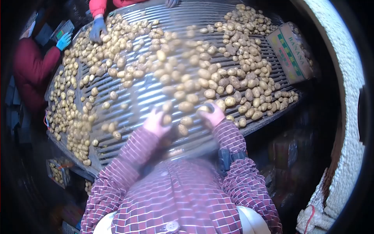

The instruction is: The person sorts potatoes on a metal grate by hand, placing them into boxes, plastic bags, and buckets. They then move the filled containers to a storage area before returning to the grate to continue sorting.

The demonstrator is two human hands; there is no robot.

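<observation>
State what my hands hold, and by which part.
Your right hand appears to hold a potato by its right side. Your left hand is at another potato; blur hides any grip.

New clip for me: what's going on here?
The person's left hand and right hand are each at a potato on the near side of a slatted table strewn with potatoes. Across it, a co-worker's gloved hand reaches among them. A cardboard box stands at the right.
</observation>
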